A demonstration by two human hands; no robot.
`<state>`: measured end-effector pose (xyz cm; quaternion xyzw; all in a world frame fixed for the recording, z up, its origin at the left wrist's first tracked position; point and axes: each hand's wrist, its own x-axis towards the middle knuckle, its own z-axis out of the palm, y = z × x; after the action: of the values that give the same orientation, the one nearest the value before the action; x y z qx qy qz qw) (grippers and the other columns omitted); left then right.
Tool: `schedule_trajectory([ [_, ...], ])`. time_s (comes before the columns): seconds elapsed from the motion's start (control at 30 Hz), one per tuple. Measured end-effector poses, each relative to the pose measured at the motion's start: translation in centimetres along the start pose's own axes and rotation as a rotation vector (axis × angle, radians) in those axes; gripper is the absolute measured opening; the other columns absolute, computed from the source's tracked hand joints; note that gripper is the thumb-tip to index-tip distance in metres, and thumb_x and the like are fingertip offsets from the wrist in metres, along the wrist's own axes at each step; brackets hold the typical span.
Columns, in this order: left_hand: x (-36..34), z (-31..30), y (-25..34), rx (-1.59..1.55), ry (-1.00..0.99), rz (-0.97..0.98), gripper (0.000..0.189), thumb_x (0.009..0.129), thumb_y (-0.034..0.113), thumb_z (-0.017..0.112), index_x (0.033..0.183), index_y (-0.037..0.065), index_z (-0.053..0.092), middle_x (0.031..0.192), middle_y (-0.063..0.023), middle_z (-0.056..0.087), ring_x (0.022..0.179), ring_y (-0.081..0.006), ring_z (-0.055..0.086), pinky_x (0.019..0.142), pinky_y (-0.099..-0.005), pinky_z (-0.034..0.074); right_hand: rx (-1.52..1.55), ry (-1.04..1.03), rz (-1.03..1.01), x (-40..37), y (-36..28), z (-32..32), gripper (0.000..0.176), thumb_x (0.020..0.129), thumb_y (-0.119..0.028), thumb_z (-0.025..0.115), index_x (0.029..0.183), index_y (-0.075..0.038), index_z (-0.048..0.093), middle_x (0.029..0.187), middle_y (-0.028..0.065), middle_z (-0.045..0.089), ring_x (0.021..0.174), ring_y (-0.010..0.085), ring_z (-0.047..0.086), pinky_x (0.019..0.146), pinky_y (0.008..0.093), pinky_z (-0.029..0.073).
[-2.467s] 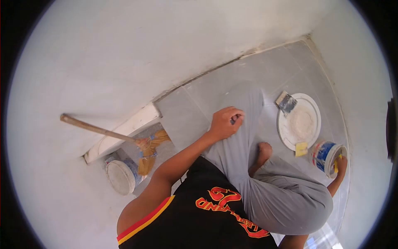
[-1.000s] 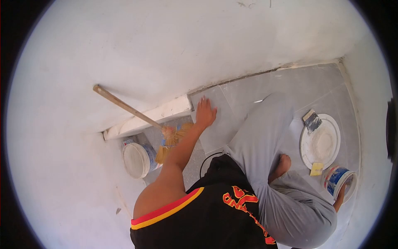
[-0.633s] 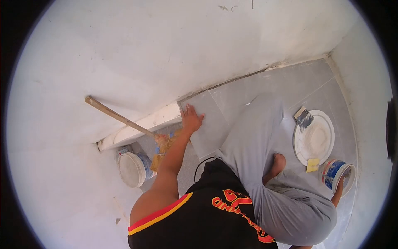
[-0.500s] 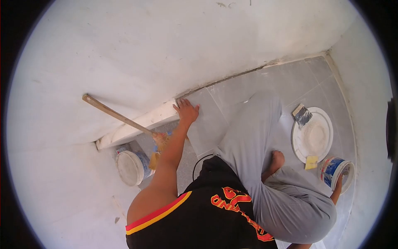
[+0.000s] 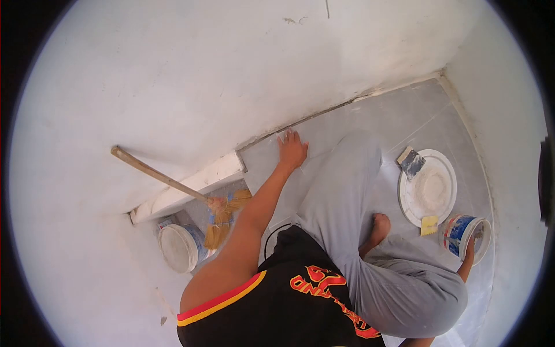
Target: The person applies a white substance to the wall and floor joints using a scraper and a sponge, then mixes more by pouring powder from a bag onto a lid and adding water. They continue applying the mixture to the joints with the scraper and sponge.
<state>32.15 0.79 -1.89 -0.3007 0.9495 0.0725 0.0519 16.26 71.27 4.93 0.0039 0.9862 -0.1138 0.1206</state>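
Observation:
My left hand [image 5: 293, 150] lies on the grey tiled floor [image 5: 329, 130], near the gap along the wall, with its fingers spread and nothing in it. At the far right, my right hand [image 5: 470, 248] reaches over the rim into a tilted plastic bucket [image 5: 457, 234] with a blue and red label. Its fingers are hidden inside the bucket, so their grip does not show. A round white lid [image 5: 413, 199] is beside the bucket, with a dark, pale-edged scraper [image 5: 411, 163] at its upper edge and a yellow notched spreader [image 5: 429, 225] at its lower edge.
A broom [image 5: 162, 178] leans against the white wall [image 5: 219, 75] on the left, bristles down in a lower floor area. Close to the bristles stands a second bucket [image 5: 179, 248]. A raised ledge [image 5: 202, 185] borders that area. My bent legs [image 5: 341, 191] occupy the middle.
My left hand has slid right along the floor, away from the ledge corner, uncovering more of the broom's bristles. My right hand stays in the bucket, which appears slightly turned. The view has shifted slightly.

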Motion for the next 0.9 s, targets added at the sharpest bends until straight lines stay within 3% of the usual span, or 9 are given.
schedule_trajectory([
  [0.1, -1.9, 1.5, 0.6, -0.012, -0.019, 0.15, 0.061, 0.087, 0.037, 0.042, 0.127, -0.008, 0.032, 0.136, -0.0222, 0.029, 0.126, -0.0332, 0.029, 0.101, -0.0548, 0.018, -0.004, -0.008, 0.004, -0.3, 0.3, 0.2, 0.03, 0.073, -0.021, 0.054, 0.09, 0.003, 0.061, 0.081, 0.0234, 0.061, 0.078, 0.0358, 0.06, 0.068, 0.0433, 0.046],
  [0.17, -2.7, 2.2, 0.5, -0.019, 0.117, 0.21, 0.06, 0.086, 0.036, 0.043, 0.126, -0.008, 0.034, 0.136, -0.0214, 0.03, 0.125, -0.0324, 0.031, 0.1, -0.0552, 0.019, -0.006, -0.014, 0.006, -0.3, 0.2, 0.2, 0.03, 0.073, -0.021, 0.054, 0.09, 0.003, 0.061, 0.081, 0.0235, 0.061, 0.078, 0.036, 0.06, 0.068, 0.0434, 0.046],
  [0.3, 0.0, 0.8, 0.4, -0.012, 0.099, 0.118, 0.059, 0.085, 0.035, 0.045, 0.125, -0.008, 0.035, 0.136, -0.0212, 0.03, 0.124, -0.0322, 0.032, 0.1, -0.0548, 0.02, -0.016, -0.015, -0.01, 0.0, 0.0, 0.2, 0.03, 0.073, -0.021, 0.054, 0.091, 0.003, 0.061, 0.081, 0.0239, 0.061, 0.078, 0.0363, 0.06, 0.068, 0.0436, 0.046],
  [0.4, 0.8, -0.6, 1.4, 0.037, -0.058, 0.064, 0.06, 0.085, 0.035, 0.045, 0.126, -0.008, 0.034, 0.136, -0.0207, 0.031, 0.124, -0.0313, 0.032, 0.1, -0.0542, 0.021, -0.006, -0.003, -0.002, -0.1, 0.0, 0.1, 0.03, 0.073, -0.021, 0.054, 0.091, 0.003, 0.061, 0.081, 0.0241, 0.061, 0.078, 0.0366, 0.06, 0.068, 0.0438, 0.046],
  [0.47, -0.4, 0.2, 3.0, 0.005, -0.122, 0.3, 0.059, 0.086, 0.035, 0.044, 0.126, -0.008, 0.034, 0.136, -0.0196, 0.03, 0.125, -0.0306, 0.031, 0.1, -0.0535, 0.022, -0.003, -0.001, 0.001, -0.3, 0.1, 0.2, 0.03, 0.073, -0.021, 0.055, 0.091, 0.002, 0.061, 0.082, 0.0243, 0.061, 0.078, 0.0368, 0.06, 0.068, 0.0439, 0.046],
  [0.57, -0.4, 2.0, 3.8, 0.006, -0.106, 0.404, 0.059, 0.087, 0.035, 0.042, 0.128, -0.007, 0.032, 0.138, -0.0189, 0.028, 0.127, -0.0301, 0.029, 0.1, -0.0526, 0.022, -0.006, -0.007, 0.007, -0.5, 0.4, 0.1, 0.03, 0.073, -0.021, 0.055, 0.091, 0.002, 0.061, 0.082, 0.0245, 0.061, 0.079, 0.0371, 0.059, 0.068, 0.044, 0.046],
  [0.7, 2.8, 0.3, 3.5, -0.037, -0.105, 0.27, 0.061, 0.088, 0.037, 0.04, 0.13, -0.006, 0.029, 0.14, -0.018, 0.024, 0.129, -0.029, 0.025, 0.101, -0.0518, 0.02, -0.019, -0.014, 0.001, -0.1, 0.2, -0.1, 0.03, 0.072, -0.021, 0.055, 0.091, 0.002, 0.061, 0.082, 0.0248, 0.06, 0.079, 0.0375, 0.059, 0.069, 0.0442, 0.045],
  [0.77, 4.0, -0.7, 3.8, -0.02, -0.186, 0.096, 0.064, 0.088, 0.038, 0.04, 0.132, -0.005, 0.025, 0.142, -0.0174, 0.02, 0.13, -0.0283, 0.022, 0.102, -0.0517, 0.019, -0.021, -0.013, 0.0, 0.2, 0.1, 0.0, 0.03, 0.072, -0.021, 0.055, 0.091, 0.002, 0.061, 0.083, 0.025, 0.06, 0.079, 0.0377, 0.059, 0.069, 0.0444, 0.045],
  [0.9, 3.0, 0.0, 5.3, 0.045, -0.202, 0.233, 0.064, 0.087, 0.039, 0.04, 0.132, -0.005, 0.025, 0.142, -0.017, 0.019, 0.131, -0.0282, 0.02, 0.103, -0.0518, 0.018, -0.04, -0.011, -0.003, 1.2, 0.2, -0.2, 0.03, 0.072, -0.021, 0.055, 0.091, 0.002, 0.061, 0.083, 0.0253, 0.06, 0.079, 0.0381, 0.059, 0.069, 0.0446, 0.045],
])
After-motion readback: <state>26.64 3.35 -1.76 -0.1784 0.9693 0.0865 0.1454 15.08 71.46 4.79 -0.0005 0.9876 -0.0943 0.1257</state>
